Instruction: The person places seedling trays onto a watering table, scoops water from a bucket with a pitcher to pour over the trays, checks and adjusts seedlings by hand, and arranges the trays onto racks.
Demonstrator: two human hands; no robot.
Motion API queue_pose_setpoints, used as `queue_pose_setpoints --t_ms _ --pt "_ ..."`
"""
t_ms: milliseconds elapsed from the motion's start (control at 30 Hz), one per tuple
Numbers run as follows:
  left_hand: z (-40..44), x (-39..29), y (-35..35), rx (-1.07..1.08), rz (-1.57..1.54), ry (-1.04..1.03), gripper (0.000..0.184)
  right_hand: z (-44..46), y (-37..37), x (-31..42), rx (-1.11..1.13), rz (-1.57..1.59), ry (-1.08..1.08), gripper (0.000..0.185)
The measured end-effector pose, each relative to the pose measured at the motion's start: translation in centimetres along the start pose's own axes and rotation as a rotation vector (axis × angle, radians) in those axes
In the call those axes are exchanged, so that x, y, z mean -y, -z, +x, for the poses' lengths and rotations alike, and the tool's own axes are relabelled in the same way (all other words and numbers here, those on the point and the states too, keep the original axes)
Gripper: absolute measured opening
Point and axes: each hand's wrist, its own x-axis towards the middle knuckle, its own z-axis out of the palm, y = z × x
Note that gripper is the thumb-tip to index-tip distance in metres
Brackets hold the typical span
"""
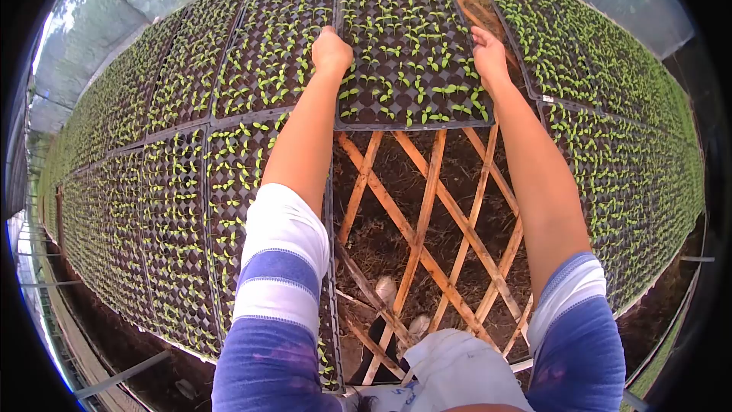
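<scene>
Held tray: a black seedling tray (pixel 415 127), the middle of the dial here, lies over the far part of the slatted bench (pixel 416 241); whether its base touches the slats cannot be told.
Its cells: dark soil with small green seedlings (pixel 386 94), most showing a few leaves; grey plastic shows between the cells.
Left hand: at 9 o'clock, the person's left hand (pixel 332 52) is on the tray's edge, its fingers curled over and holding the rim.
Right hand: at 3 o'clock, the right hand (pixel 489 56) holds the opposite rim, fingers bent and close together, their tips partly hidden.
Left neighbour: at 9 o'clock, just beside the held tray, another planted tray (pixel 236 118) sits, with more filled trays outward and toward 8 o'clock.
Right neighbour: toward 3 o'clock, across a narrow gap, stands a planted tray (pixel 528 80); further filled trays run toward 4 o'clock.
Bare slats: at 6 o'clock, crossed wooden strips form diamond openings over brown ground (pixel 381 217).
Below: two pale shoes (pixel 386 290) show among the slats.
</scene>
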Motion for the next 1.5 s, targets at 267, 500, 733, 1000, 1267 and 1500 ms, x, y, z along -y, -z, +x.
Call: queue_pose_setpoints --t_ms 267,500,733,1000,1267,1500 --pt "2.8 0.4 -0.3 -0.052 0.030 -0.021 0.037 3.2 -0.7 -0.5 0.166 0.009 -0.023 0.063" --pt "1.8 -0.4 -2.2 -0.007 -0.138 0.082 0.039 0.7 -0.7 -3.0 0.036 0.012 -0.283 0.059" --pt "3.5 1.4 -3.0 -0.149 -0.042 -0.155 0.041 1.2 -0.9 0.3 0.075 -0.144 -0.085 0.062" --pt "-0.3 1.8 2.3 0.059 -0.181 -0.228 0.048 -10.1 1.1 0.0 -0.180 0.040 -0.337 0.051" --pt "-12.6 5.5 18.1 -0.083 -0.439 -0.406 0.042 -21.1 -8.7 3.4 0.091 0.896 -0.707 0.037" --pt "-30.8 16.4 34.0 -0.146 -0.299 -0.156 0.038 -15.0 -12.6 1.3 -0.080 1.012 -0.682 0.038"
